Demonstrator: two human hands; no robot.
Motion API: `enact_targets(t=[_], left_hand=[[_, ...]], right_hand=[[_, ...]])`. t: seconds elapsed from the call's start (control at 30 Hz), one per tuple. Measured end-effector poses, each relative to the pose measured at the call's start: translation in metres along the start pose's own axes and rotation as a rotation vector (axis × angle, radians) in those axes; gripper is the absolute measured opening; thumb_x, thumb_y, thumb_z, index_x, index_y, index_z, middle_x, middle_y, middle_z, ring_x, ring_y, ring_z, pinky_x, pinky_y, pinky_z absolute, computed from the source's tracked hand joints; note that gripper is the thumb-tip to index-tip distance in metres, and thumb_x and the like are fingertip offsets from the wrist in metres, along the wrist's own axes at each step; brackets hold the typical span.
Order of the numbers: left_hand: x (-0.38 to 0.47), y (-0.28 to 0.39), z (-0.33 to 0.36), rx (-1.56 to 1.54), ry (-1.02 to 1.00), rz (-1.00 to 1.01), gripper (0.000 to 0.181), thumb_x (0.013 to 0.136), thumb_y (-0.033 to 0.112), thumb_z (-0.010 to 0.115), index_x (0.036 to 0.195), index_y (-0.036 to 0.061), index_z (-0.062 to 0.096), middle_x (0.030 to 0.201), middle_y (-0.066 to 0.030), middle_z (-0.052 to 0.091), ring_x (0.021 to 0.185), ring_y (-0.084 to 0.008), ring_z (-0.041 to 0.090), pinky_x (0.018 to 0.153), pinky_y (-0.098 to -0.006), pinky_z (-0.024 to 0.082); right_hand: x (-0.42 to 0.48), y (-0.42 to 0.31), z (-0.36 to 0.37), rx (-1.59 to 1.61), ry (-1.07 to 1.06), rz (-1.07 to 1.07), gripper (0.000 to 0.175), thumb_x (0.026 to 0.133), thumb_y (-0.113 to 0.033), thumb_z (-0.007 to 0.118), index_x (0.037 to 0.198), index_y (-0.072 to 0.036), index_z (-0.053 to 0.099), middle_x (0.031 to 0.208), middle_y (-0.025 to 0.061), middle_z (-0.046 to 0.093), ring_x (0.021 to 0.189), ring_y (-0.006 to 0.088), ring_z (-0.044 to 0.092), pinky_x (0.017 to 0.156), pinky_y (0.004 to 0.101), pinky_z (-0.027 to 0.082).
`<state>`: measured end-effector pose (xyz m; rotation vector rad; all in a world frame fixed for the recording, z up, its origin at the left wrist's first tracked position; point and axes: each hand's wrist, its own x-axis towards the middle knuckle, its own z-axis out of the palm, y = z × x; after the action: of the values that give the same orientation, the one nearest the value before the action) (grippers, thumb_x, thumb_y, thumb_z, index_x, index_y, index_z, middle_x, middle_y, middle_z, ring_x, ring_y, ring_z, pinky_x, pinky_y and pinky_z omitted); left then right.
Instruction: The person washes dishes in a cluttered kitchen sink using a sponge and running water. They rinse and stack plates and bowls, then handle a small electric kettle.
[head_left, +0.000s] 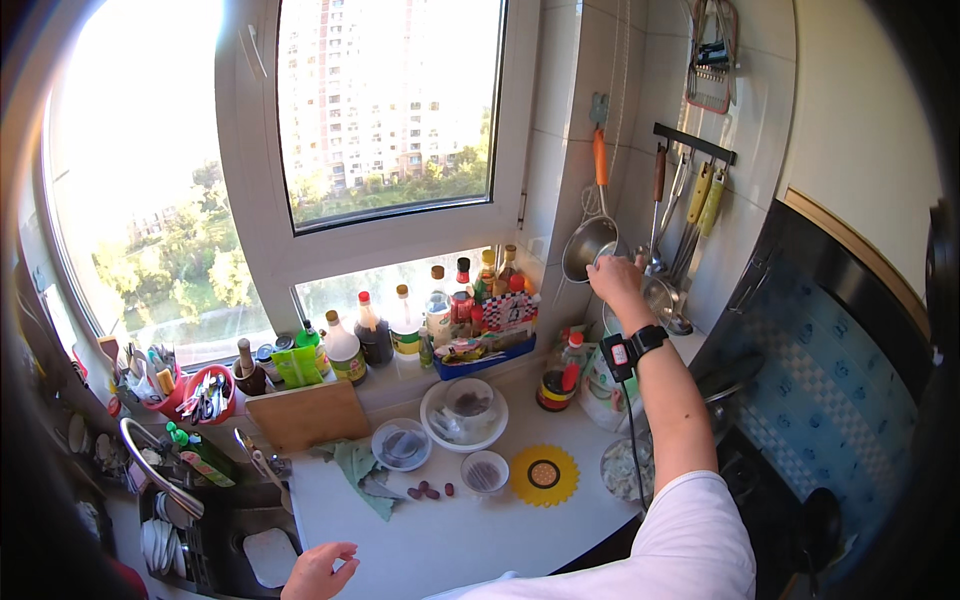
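My right hand (619, 283) reaches up to the utensils hanging on the tiled wall. It is at the lower edge of a steel ladle-like pan (585, 251) with an orange handle; whether its fingers grip anything cannot be told. A wire skimmer (658, 300) hangs just beside it. My left hand (324, 574) is low over the counter's front edge by the sink, fingers curled apart and holding nothing. Before me on the white counter stand a large white bowl (495, 439), a film-covered bowl (402, 445), a small covered bowl (484, 474), several dark red fruits (424, 491) and a yellow sunflower-shaped mat (544, 475).
At the left is a sink (225, 525) with a curved faucet (161, 469) and stacked dishes. A wooden cutting board (307, 417) leans against the sill below several bottles (373, 334). A bowl of chopped food (628, 469) stands near the stove, and a black pan (820, 525) is at the right.
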<state>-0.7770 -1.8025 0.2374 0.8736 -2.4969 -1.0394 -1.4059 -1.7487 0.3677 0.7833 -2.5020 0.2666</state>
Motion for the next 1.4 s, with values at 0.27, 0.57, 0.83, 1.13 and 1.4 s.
enact_targets(t=[0.27,0.57,0.83,1.13,1.4], left_hand=[[-0.001,0.003,0.004,-0.017,0.017,0.006,0.024,0.084,0.016,0.062,0.105,0.0056,0.061,0.084,-0.016,0.066,0.068,-0.0301,0.063,0.059,-0.0359,0.049],[-0.006,0.001,0.001,-0.018,0.029,0.031,0.022,0.084,0.014,0.062,0.104,0.0046,0.061,0.085,-0.0152,0.066,0.071,-0.0292,0.064,0.059,-0.035,0.049],[-0.009,-0.001,0.004,-0.007,0.026,0.012,0.023,0.084,0.015,0.062,0.104,0.0048,0.061,0.085,-0.016,0.066,0.07,-0.0298,0.064,0.061,-0.0351,0.049],[-0.016,0.001,0.0,-0.003,0.027,0.011,0.023,0.084,0.014,0.062,0.105,0.0049,0.062,0.087,-0.0163,0.066,0.073,-0.0304,0.064,0.062,-0.0354,0.05],[-0.02,0.004,0.004,-0.003,-0.025,-0.024,0.023,0.083,0.013,0.063,0.104,0.004,0.061,0.089,-0.0165,0.066,0.078,-0.0316,0.064,0.066,-0.0359,0.05]], right_hand=[[-0.004,-0.015,-0.008,0.214,-0.015,0.027,0.031,0.085,-0.036,0.05,0.087,-0.011,0.069,0.09,0.0139,0.068,0.09,0.0314,0.063,0.094,0.05,0.039],[-0.005,-0.005,0.002,0.239,0.074,0.012,0.03,0.084,-0.034,0.051,0.082,-0.009,0.067,0.085,0.0155,0.067,0.082,0.0345,0.064,0.075,0.0459,0.05],[0.005,0.028,0.03,0.249,0.132,0.032,0.025,0.084,-0.029,0.052,0.086,-0.008,0.066,0.088,0.0174,0.066,0.083,0.0374,0.062,0.073,0.0478,0.05],[0.0,0.044,0.053,0.4,0.179,0.054,0.022,0.085,-0.024,0.054,0.101,-0.012,0.063,0.091,0.0172,0.066,0.087,0.0379,0.061,0.074,0.0478,0.049],[-0.029,0.05,0.045,0.485,0.105,0.143,0.054,0.084,-0.024,0.057,0.134,-0.019,0.038,0.091,0.016,0.066,0.087,0.0369,0.062,0.074,0.0486,0.048]])
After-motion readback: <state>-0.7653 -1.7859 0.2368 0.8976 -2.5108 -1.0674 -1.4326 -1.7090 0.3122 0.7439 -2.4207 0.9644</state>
